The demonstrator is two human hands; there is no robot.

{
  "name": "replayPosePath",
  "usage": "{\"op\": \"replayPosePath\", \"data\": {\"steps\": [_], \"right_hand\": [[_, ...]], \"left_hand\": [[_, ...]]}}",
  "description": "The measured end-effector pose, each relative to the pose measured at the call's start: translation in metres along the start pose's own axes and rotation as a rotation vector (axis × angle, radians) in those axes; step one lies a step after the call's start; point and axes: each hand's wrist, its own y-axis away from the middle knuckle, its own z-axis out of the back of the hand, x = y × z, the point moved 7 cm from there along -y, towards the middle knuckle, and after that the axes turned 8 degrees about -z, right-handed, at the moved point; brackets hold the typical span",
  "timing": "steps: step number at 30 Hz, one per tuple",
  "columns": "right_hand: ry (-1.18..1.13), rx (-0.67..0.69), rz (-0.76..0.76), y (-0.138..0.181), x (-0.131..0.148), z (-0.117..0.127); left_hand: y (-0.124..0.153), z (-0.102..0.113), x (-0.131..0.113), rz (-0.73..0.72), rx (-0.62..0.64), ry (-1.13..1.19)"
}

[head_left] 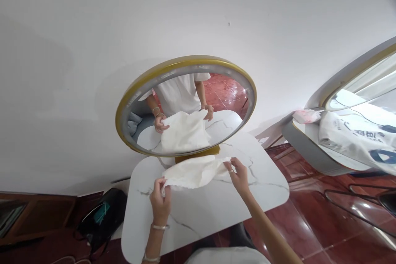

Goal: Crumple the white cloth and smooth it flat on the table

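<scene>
A thin white cloth or tissue sheet (193,172) with ragged edges stretches between my hands, above the marbled white table (198,206). Its near left corner is pinched in my left hand (160,202), thumb against fingers. My right hand (238,174) grips the right corner between thumb and fingertips. Just behind the sheet stands an oval mirror (185,109) with a gold rim, which reflects the sheet, both hands and a white shirt. Part of the mirror's gold base (198,154) is hidden behind the sheet.
To the right, a second table (321,152) carries a tissue pack (306,116), a printed white bag (359,136) and another gold-rimmed mirror (365,76). A black bag (103,218) stands on the floor at the left. A white wall (185,8) rises behind the mirror.
</scene>
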Motion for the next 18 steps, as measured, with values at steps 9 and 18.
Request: {"op": "replayPosePath", "data": {"steps": [9,18], "right_hand": [[0.027,0.329,-0.145,-0.021,-0.047,0.118],[0.334,0.700,-0.086,-0.047,-0.148,0.098]], "left_hand": [[0.022,-0.088,-0.048,0.246,0.341,0.009],[0.060,-0.172,-0.032,0.157,0.614,0.004]]}}
